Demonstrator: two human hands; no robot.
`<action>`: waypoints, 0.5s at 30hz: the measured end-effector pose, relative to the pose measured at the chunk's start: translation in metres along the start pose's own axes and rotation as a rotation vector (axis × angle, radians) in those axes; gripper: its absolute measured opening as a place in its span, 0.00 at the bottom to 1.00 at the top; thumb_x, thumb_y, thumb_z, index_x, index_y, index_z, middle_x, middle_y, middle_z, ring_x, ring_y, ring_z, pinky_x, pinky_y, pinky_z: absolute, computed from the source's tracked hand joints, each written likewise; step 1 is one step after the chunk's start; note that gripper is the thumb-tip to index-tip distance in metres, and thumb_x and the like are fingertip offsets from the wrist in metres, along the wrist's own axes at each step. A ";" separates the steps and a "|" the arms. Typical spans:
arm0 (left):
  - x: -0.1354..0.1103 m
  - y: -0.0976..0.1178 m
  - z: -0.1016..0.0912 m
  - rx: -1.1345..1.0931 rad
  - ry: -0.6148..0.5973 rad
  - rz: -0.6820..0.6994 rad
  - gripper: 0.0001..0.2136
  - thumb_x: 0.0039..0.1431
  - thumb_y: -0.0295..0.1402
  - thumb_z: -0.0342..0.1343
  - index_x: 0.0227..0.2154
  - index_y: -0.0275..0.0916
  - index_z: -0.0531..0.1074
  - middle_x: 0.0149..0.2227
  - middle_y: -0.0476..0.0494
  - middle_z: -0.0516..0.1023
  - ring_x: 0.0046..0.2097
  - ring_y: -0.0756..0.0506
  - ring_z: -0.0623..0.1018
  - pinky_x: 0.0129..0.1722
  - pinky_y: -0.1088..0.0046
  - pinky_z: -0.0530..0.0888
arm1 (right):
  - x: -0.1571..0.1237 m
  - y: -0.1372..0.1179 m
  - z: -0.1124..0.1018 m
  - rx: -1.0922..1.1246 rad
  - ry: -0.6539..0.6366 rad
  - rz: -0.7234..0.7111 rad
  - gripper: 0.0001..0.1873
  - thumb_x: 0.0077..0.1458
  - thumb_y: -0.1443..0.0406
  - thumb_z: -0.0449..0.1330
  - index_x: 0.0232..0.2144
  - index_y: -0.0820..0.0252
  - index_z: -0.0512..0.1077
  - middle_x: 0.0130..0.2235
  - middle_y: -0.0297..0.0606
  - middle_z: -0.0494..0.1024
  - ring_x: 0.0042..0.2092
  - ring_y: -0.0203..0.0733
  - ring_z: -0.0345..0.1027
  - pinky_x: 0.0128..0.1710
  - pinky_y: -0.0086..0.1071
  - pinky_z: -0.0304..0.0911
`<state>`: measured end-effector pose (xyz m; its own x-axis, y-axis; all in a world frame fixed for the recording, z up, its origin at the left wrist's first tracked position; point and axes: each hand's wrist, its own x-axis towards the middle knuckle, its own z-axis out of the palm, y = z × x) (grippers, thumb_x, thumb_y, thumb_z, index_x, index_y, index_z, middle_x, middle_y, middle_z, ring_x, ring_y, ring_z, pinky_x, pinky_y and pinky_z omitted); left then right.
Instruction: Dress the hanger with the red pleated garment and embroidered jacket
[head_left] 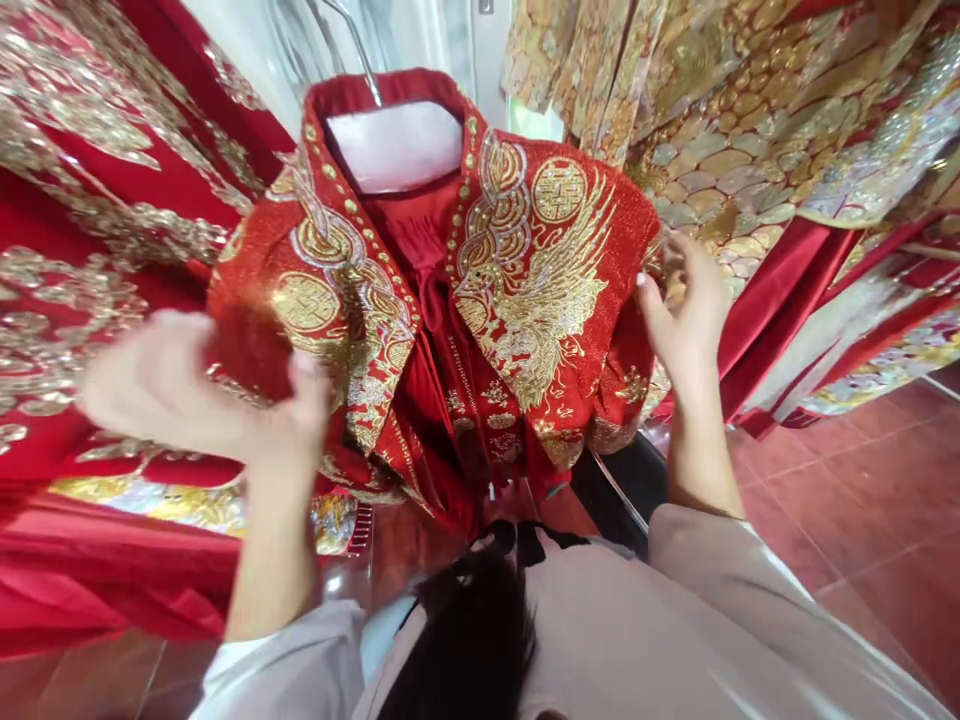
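A red jacket (450,290) with gold and silver embroidery hangs in front of me on a hanger (360,50), its collar open over a white inner panel. My left hand (195,390) is smeared by motion at the jacket's left shoulder, thumb against the cloth. My right hand (686,310) is at the jacket's right shoulder edge, fingers curled on the fabric there.
More red garments with gold embroidery (82,260) hang at the left. Gold and red garments (757,130) hang at the upper right. A reddish tiled floor (862,500) lies below at the right. A dark rail or stand (615,480) shows under the jacket.
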<state>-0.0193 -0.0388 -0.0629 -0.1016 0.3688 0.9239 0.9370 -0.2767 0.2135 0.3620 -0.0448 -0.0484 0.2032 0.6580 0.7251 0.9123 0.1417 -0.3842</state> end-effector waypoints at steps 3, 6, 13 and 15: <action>-0.047 0.021 0.010 0.104 -0.133 0.059 0.42 0.43 0.56 0.61 0.58 0.36 0.60 0.60 0.28 0.58 0.62 0.27 0.56 0.61 0.43 0.49 | 0.011 -0.053 -0.002 -0.046 0.087 -0.151 0.24 0.61 0.53 0.48 0.56 0.53 0.63 0.58 0.45 0.64 0.60 0.54 0.55 0.56 0.51 0.54; -0.070 0.025 0.025 0.094 -0.275 -0.099 0.29 0.53 0.47 0.57 0.55 0.36 0.64 0.60 0.26 0.56 0.64 0.28 0.54 0.61 0.42 0.47 | 0.049 -0.100 0.000 -0.003 0.001 -0.313 0.24 0.58 0.54 0.53 0.55 0.53 0.64 0.58 0.42 0.64 0.61 0.53 0.53 0.57 0.46 0.53; -0.078 -0.012 0.004 0.191 -0.119 -0.198 0.13 0.55 0.43 0.53 0.32 0.38 0.73 0.43 0.31 0.70 0.47 0.34 0.69 0.52 0.48 0.61 | 0.135 -0.178 0.013 0.249 -0.489 -0.459 0.20 0.50 0.57 0.59 0.18 0.63 0.56 0.22 0.30 0.53 0.28 0.28 0.46 0.26 0.27 0.40; -0.071 -0.010 -0.008 0.181 -0.159 -0.221 0.15 0.58 0.43 0.50 0.23 0.38 0.68 0.35 0.34 0.71 0.40 0.38 0.69 0.47 0.52 0.64 | 0.138 -0.189 0.014 0.254 -0.497 -0.451 0.23 0.48 0.59 0.61 0.16 0.63 0.52 0.22 0.30 0.47 0.27 0.27 0.40 0.26 0.28 0.35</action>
<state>-0.0246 -0.0696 -0.1285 -0.2693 0.5402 0.7973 0.9436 -0.0176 0.3306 0.2131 0.0295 0.1164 -0.4153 0.7452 0.5218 0.7462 0.6071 -0.2731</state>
